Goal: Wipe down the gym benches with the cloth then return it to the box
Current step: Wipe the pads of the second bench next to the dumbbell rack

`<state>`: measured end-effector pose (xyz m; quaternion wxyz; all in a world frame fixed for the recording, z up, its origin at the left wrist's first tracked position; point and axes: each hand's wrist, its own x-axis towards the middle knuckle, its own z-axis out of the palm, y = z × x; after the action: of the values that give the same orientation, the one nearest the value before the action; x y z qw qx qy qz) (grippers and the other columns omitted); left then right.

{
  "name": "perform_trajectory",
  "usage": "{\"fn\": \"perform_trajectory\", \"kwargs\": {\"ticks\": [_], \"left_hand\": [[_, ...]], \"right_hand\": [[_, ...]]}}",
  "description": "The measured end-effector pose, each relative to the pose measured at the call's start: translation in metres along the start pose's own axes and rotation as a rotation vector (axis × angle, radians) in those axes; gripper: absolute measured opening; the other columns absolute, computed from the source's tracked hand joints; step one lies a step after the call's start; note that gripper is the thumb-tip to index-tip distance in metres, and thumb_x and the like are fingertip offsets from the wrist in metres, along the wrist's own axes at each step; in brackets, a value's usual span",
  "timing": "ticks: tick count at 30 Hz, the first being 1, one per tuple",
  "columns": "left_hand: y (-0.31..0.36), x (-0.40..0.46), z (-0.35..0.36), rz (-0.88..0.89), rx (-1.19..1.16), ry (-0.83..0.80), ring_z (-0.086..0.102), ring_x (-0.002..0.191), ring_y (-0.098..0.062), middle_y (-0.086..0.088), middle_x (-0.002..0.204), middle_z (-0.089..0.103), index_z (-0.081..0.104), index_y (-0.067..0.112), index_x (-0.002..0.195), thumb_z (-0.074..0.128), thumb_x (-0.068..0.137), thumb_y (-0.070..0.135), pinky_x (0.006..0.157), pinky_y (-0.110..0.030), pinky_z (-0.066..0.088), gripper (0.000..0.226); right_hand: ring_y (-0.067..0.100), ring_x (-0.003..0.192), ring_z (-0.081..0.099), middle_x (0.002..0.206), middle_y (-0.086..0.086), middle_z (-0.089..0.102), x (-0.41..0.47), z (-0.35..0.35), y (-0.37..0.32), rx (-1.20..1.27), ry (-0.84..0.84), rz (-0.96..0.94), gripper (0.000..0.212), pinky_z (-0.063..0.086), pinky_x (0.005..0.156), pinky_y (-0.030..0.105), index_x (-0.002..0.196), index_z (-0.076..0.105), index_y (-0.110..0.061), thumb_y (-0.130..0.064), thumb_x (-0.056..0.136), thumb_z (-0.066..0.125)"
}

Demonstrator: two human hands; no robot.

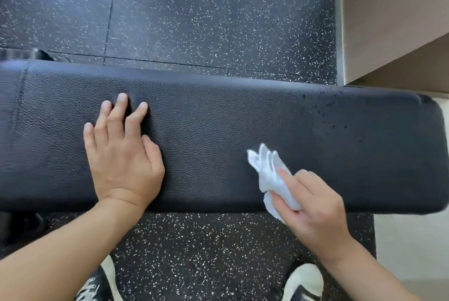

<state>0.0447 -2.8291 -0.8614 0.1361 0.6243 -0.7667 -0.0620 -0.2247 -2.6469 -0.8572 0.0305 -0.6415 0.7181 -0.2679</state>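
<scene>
A black padded gym bench (218, 130) runs across the view from left to right. My left hand (121, 152) rests flat on its left half with the fingers spread. My right hand (313, 206) pinches a crumpled white cloth (267, 174) against the bench's near right part. Dark wet droplets (328, 116) speckle the pad to the right of the cloth. No box for the cloth is in view.
Speckled black rubber floor tiles (194, 13) lie beyond and below the bench. A beige wall corner (393, 21) stands at the top right, close to the bench's right end. My two shoes (303, 283) show at the bottom edge.
</scene>
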Motion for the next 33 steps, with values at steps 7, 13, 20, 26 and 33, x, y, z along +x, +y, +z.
{"fn": "perform_trajectory", "kwargs": {"ticks": [7,13,20,26,33], "left_hand": [[-0.004,-0.002,0.001,-0.009,-0.023,-0.018,0.024,0.158,-0.033,-0.008,0.167,0.035,0.046,0.022,0.15,0.043,0.094,0.026,0.127,-0.061,0.016,0.056],[-0.005,0.002,-0.006,-0.034,-0.033,-0.123,0.016,0.161,-0.03,-0.005,0.172,0.027,0.043,0.025,0.155,0.047,0.106,0.038,0.129,-0.059,0.012,0.051],[-0.004,0.002,-0.01,0.005,0.008,-0.141,0.018,0.16,-0.034,-0.009,0.172,0.026,0.042,0.021,0.156,0.042,0.104,0.034,0.126,-0.063,0.015,0.053],[0.003,0.007,-0.02,0.159,0.208,-0.267,0.02,0.155,-0.05,-0.013,0.171,0.025,0.034,0.024,0.163,0.046,0.096,0.022,0.118,-0.074,0.021,0.068],[0.052,0.02,-0.029,0.739,0.264,-0.493,0.024,0.158,-0.036,-0.009,0.172,0.026,0.032,0.025,0.164,0.044,0.085,0.008,0.123,-0.059,0.029,0.081]], "right_hand": [[0.016,0.062,0.037,0.072,-0.006,0.04,0.037,0.052,-0.075,-0.008,0.099,-0.029,0.034,0.042,0.054,0.032,0.12,0.078,-0.011,-0.026,0.092,0.066],[0.02,0.064,0.048,0.074,0.0,0.053,0.091,0.101,-0.146,-0.006,0.048,0.016,0.028,0.04,0.057,0.032,0.111,0.077,-0.014,-0.024,0.087,0.068],[0.022,0.063,0.053,0.076,0.0,0.056,0.092,0.084,-0.132,-0.015,-0.014,-0.073,0.033,0.049,0.052,0.036,0.116,0.076,-0.015,-0.03,0.087,0.069],[0.015,0.063,0.044,0.077,-0.009,0.038,0.055,0.024,-0.045,-0.092,0.022,0.017,0.043,0.043,0.054,0.028,0.132,0.071,-0.022,-0.032,0.091,0.065],[0.014,0.066,0.043,0.08,-0.008,0.045,-0.033,-0.009,-0.036,-0.02,-0.021,0.156,0.045,0.045,0.057,0.028,0.132,0.071,-0.017,-0.029,0.089,0.068]]}}
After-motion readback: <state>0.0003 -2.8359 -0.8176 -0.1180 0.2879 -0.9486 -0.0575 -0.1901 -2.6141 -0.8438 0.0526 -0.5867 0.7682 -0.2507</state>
